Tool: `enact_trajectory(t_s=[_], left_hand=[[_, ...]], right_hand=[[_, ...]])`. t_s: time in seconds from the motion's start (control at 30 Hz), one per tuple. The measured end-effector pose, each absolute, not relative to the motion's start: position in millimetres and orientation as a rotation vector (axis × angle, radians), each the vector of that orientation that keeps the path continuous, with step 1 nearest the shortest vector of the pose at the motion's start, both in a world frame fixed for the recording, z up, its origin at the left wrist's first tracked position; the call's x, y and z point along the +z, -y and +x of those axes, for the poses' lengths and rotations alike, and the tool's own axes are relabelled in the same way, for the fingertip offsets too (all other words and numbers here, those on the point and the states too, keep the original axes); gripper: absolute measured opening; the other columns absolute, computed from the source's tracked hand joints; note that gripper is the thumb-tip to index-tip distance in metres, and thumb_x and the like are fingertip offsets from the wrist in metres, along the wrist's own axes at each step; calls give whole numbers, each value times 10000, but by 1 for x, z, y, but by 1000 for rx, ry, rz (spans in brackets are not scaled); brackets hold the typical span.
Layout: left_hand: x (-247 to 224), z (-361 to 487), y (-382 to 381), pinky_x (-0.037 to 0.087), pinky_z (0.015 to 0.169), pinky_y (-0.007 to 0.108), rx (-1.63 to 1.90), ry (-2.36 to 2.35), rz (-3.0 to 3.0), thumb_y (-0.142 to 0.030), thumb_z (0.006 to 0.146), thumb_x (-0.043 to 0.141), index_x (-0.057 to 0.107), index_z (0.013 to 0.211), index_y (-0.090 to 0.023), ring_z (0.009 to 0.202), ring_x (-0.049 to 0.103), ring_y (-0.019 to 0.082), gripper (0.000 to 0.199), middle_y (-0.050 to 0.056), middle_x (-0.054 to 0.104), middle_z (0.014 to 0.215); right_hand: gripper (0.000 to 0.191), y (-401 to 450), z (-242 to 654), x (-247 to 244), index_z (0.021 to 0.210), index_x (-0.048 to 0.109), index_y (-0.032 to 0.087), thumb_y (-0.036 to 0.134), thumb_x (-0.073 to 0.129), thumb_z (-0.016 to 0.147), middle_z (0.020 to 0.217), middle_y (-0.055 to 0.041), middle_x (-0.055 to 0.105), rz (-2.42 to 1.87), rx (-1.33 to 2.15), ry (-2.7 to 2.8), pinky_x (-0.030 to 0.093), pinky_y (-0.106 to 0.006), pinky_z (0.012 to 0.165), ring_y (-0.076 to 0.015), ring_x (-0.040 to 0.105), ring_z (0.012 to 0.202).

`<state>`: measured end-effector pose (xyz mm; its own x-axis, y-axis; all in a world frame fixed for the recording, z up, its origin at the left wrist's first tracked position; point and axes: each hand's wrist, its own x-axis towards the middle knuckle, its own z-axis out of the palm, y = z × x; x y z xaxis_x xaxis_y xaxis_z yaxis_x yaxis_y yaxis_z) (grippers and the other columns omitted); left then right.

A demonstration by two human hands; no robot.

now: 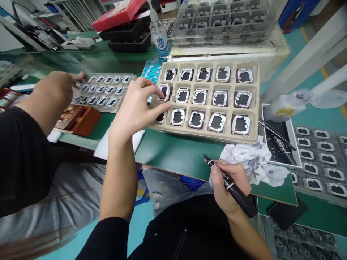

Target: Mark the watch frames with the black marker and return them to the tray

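Note:
My left hand (141,104) reaches over the left end of a beige molded tray (211,135). Its thumb and fingers close on a silver watch case (163,92) in the middle row, which looks tilted; part of it is behind the fingers. Rows of similar square watch cases (196,119) with dark centres fill the other pockets. In my right hand (230,180) is a black marker pen (230,186), uncapped, its tip pointing up and left above the green table (179,150). A crumpled white cloth or paper (248,162) lies just beyond that hand.
A co-worker's arm (46,101) reaches to a clear tray (121,97) on the left, behind an orange box (86,121). A pump bottle (159,36) and stacked clear trays (222,34) stand at the back. On the right are tweezers (276,133) and a white-rimmed box (296,153).

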<state>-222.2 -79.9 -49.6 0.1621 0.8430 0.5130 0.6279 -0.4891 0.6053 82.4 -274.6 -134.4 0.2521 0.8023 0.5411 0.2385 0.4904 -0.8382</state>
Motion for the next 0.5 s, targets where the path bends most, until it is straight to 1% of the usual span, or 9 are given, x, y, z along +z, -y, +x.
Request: enact_trajectory(t_s=[0.07,0.17,0.23,0.27,0.3,0.33,0.37,0.43,0.5], left_hand=[[-43,-222,93,648,1084,446,1249,-1402,2187,-442,815,1083,776,942,-254,1272,689,303,382,38,792,1224],[-39,-211,124,688,955,379,1360,-1311,2133,-512,886,1047,736,1025,-238,1158,704,205,437,-43,800,1195],[-45,-195,152,703,894,354,1507,-1166,1992,-493,848,1086,683,1115,-247,1083,752,175,543,-68,804,1192],[-50,-186,169,714,884,358,1557,-1105,1885,-451,838,1100,654,1209,-268,1043,785,172,609,-65,808,1230],[-57,-176,185,726,862,360,1576,-1043,1790,-410,845,1098,618,1306,-306,1010,819,178,674,-57,821,1255],[-64,-166,201,743,876,375,1554,-1022,1686,-372,887,1068,580,1391,-344,1026,851,201,702,-38,839,1277],[-72,-157,215,760,900,392,1497,-1004,1602,-359,937,1026,567,1433,-357,1036,877,219,676,-2,850,1324],[-89,-142,238,778,915,400,1384,-967,1465,-356,1007,952,611,1458,-320,1035,908,249,567,82,853,1396],[-105,-132,251,785,915,387,1297,-960,1331,-365,1050,895,652,1482,-263,1059,921,275,506,150,841,1434]], right_hand=[[141,276,83,-135,1040,709,266,172,809,1011,884,-18,870,-1038,491,1298,783,-387,787,-251,911,826],[158,277,83,-139,1066,718,265,158,819,1009,879,-8,858,-1019,487,1294,783,-380,780,-244,908,824],[174,278,84,-142,1086,723,267,153,827,1007,873,-1,848,-1008,495,1292,788,-391,785,-242,901,821],[179,279,84,-143,1094,725,268,158,835,1006,877,1,845,-1008,501,1286,792,-403,792,-242,896,818],[181,279,84,-144,1101,727,268,165,842,1006,881,2,842,-1010,512,1280,796,-418,801,-243,891,814],[182,280,85,-144,1109,730,267,173,846,1006,880,3,837,-1010,530,1271,797,-434,808,-244,886,811],[177,281,85,-144,1109,731,265,181,850,1007,870,5,827,-1006,551,1257,796,-446,808,-245,879,802],[149,282,86,-142,1091,727,256,199,845,1020,828,8,797,-994,606,1229,786,-464,798,-241,857,770],[126,283,87,-141,1017,704,253,252,825,1054,800,-4,771,-1011,663,1224,771,-471,780,-240,837,758]])
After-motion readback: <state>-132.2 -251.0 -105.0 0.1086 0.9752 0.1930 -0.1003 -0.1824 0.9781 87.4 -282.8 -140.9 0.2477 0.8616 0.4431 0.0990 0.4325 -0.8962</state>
